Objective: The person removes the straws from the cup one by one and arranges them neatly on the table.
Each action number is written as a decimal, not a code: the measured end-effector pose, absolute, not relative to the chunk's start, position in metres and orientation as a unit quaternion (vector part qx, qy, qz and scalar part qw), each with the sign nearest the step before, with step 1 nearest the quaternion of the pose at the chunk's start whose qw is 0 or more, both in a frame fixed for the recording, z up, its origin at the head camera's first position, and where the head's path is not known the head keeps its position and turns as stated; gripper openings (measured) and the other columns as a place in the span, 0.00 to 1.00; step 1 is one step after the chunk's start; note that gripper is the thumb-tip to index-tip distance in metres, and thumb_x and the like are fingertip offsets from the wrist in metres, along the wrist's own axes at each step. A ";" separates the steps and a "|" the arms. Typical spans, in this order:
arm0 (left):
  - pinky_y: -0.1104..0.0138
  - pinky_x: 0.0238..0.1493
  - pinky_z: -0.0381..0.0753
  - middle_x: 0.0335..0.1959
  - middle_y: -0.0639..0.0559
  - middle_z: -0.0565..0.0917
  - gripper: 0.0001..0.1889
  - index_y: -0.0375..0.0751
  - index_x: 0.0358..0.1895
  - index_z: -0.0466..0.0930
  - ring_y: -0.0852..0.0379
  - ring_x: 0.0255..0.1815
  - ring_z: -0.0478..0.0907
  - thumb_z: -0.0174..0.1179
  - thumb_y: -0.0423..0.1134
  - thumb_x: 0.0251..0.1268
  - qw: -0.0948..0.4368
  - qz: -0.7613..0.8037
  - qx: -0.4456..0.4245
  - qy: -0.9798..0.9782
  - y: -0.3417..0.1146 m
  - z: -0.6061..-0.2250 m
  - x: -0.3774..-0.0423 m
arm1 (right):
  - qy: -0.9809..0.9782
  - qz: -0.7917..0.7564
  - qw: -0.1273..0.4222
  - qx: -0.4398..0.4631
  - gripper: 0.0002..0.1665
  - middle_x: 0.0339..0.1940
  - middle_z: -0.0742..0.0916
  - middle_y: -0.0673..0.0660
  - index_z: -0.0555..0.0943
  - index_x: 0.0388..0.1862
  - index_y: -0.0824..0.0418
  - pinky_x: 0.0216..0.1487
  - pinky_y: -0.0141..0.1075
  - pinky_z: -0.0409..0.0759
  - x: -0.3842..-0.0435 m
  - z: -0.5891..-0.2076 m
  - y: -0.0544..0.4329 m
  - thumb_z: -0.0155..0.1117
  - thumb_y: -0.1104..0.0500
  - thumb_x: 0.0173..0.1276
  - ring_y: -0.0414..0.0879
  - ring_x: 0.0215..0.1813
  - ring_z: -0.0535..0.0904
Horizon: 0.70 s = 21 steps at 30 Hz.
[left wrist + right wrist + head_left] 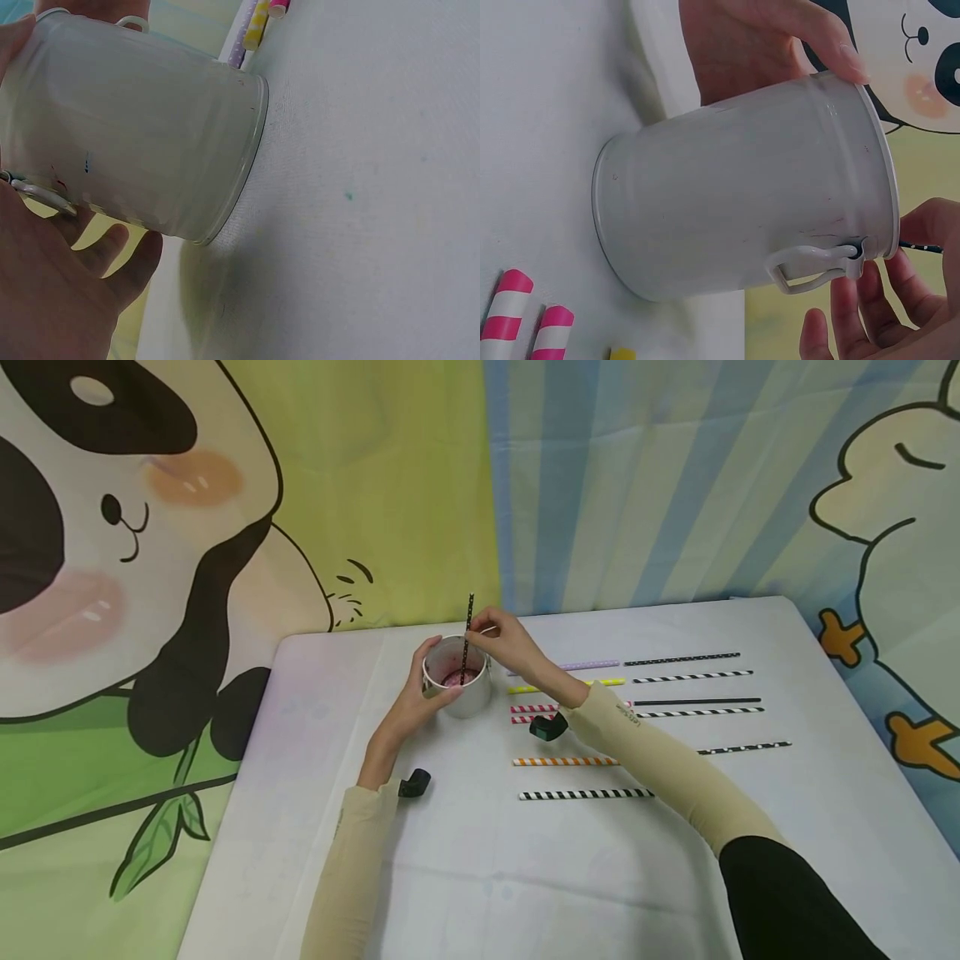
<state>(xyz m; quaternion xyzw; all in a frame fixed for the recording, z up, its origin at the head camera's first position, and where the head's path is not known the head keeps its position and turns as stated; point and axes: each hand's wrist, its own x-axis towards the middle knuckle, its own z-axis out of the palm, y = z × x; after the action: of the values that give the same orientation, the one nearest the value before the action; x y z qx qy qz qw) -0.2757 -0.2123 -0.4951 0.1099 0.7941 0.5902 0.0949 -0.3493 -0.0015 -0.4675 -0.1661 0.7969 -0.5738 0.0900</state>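
A small white metal bucket [472,700] with little side handles stands upright on the table, and pinkish stains show on its inner floor. My left hand [416,697] grips it from the left, thumb at the near rim. Between thumb and fingers, my right hand [513,647] pinches a black paper straw with white dots [464,662]; its lower end is inside the bucket and its top sticks up above the hand. In the right wrist view, the straw [924,246] shows briefly past the rim, beside the right hand's fingers [877,307].
Right of the bucket, paper straws lie in rows: purple [592,666], yellow [570,686], pink-red striped [532,708], orange striped [566,762], black-and-white striped [585,794], and several darker ones such as a plain black straw [697,701]. A cartoon-printed curtain [420,485] hangs behind the white table [480,877].
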 end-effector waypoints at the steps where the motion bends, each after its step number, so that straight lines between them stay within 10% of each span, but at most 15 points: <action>1: 0.41 0.76 0.50 0.80 0.47 0.52 0.48 0.60 0.80 0.44 0.44 0.78 0.54 0.67 0.42 0.64 0.095 0.590 0.110 0.794 -0.212 -0.495 -0.276 | 0.797 -0.574 0.089 -0.167 0.12 0.53 0.84 0.60 0.78 0.50 0.63 0.57 0.44 0.80 -0.349 -0.468 -0.002 0.63 0.57 0.73 0.53 0.54 0.82; 21: 0.40 0.77 0.49 0.80 0.47 0.52 0.47 0.61 0.80 0.45 0.44 0.79 0.52 0.66 0.42 0.64 0.098 0.592 0.106 0.793 -0.212 -0.495 -0.276 | 0.789 -0.584 0.090 -0.166 0.12 0.53 0.83 0.60 0.78 0.50 0.63 0.59 0.47 0.78 -0.347 -0.461 -0.002 0.62 0.56 0.74 0.55 0.57 0.81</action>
<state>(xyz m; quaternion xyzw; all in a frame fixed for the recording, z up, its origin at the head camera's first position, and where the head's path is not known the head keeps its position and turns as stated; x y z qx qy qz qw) -0.2755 -0.2119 -0.4953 0.1062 0.7933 0.5915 0.0977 -0.3468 -0.0015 -0.4605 -0.1664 0.7892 -0.5842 0.0902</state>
